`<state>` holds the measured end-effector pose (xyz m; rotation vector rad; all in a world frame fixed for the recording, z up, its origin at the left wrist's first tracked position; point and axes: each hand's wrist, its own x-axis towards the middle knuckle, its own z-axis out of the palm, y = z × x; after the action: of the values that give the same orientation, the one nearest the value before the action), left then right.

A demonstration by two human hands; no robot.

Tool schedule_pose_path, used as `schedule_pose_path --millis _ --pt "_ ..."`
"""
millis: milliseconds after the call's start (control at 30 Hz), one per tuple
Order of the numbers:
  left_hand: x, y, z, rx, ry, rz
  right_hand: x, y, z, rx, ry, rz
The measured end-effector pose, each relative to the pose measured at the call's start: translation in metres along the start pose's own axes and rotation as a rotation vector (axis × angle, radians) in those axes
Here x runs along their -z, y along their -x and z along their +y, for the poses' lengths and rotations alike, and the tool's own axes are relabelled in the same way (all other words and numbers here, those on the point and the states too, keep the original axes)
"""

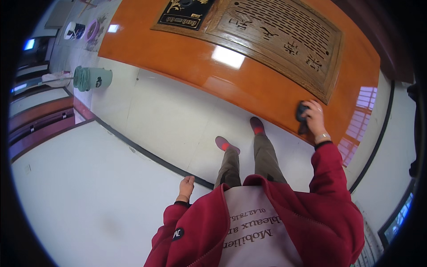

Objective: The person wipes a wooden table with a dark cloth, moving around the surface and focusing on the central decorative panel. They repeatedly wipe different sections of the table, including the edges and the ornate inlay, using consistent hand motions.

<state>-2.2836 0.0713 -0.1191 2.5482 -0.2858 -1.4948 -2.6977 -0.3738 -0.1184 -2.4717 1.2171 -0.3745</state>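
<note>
My right hand (pixel 313 116) grips a dark, bunched cloth (pixel 301 113) against the glossy orange-brown tabletop (pixel 186 63), close to its near edge. The cloth's lower end hangs near that edge. Just beyond the hand lies the corner of a carved wooden tea tray (pixel 328 90), slotted and bearing cut-out characters. My left hand (pixel 186 187) hangs at my side with its fingers curled in, away from the table, and nothing shows in it.
A black induction cooker (pixel 185 16) is set beside the tray. On the floor at the left stand a green bin (pixel 100 77), a white-and-dark bucket (pixel 74 30) and a purple basin (pixel 92 30). A white wall (pixel 100 187) with dark skirting (pixel 150 158) runs close behind me.
</note>
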Motion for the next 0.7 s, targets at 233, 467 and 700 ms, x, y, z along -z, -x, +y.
schedule_pose_path --millis 233,467,700 --pt "-0.015 -0.008 0.035 -0.181 0.01 -0.13 0.007 0.122 0.032 -1.032 0.352 0.447" --pt "-0.001 -0.006 0.004 -0.121 0.032 -0.068 -0.098 -0.068 -0.144 -0.42 0.336 0.247" --pt "0.004 0.011 -0.06 -0.006 0.147 0.085 -0.174 -0.239 -0.282 -0.135 0.152 0.131"
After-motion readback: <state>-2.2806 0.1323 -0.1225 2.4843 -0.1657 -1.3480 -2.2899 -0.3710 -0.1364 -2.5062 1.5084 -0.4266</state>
